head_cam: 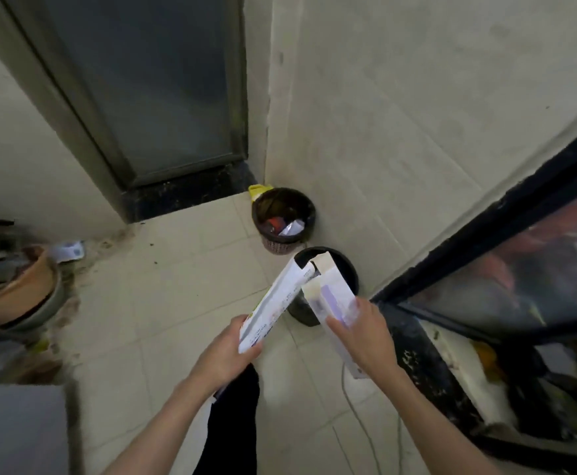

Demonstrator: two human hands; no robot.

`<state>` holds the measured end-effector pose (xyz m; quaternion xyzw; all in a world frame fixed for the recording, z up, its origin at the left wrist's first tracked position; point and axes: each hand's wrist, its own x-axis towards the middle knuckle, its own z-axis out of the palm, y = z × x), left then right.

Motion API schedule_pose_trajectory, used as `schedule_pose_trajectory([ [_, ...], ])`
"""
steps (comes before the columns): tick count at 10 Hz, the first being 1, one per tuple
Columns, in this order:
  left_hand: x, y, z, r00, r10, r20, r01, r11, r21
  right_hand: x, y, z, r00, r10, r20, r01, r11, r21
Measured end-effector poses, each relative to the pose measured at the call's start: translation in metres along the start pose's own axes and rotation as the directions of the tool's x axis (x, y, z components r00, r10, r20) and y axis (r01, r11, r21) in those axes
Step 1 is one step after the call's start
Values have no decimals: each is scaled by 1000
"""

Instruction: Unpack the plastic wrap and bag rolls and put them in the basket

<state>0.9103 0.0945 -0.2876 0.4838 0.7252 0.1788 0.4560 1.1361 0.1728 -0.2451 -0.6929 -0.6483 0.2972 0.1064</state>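
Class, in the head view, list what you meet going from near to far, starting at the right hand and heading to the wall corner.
Right hand → purple-printed box → black bin → brown basket → yellow bag.

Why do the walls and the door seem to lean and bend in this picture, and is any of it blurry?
Head view: the wide-angle lens bows the door and wall edges outward. Light is dim and flat, with no hard shadows. The boxes held by the left hand and right hand are smeared, their print unreadable. The glass panel at right shows murky reflections.
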Motion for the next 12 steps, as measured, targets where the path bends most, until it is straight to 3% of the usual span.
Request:
schedule_pose_trajectory([
  [2,192,21,-9,987,17,161,-21,1000,21,153,10,38,971,239,17,-240,967,90],
  [4,351,9,37,972,-8,234,1,1000,31,274,64,116,758,623,190,-647,686,334],
  [5,415,-18,88,949,-4,315,-4,1000,27,328,106,170,675,690,262,-725,555,407],
  [6,465,-50,141,928,-6,373,2,1000,13,370,148,227,648,714,267,-748,530,399],
  [8,527,-97,218,894,-2,448,-31,997,66,409,219,314,633,731,256,-763,533,365],
  [9,546,-104,233,855,13,519,-106,983,150,417,232,327,675,705,217,-728,589,350],
  [12,502,-40,164,800,98,593,-314,910,273,379,167,242,805,538,250,-590,772,237],
])
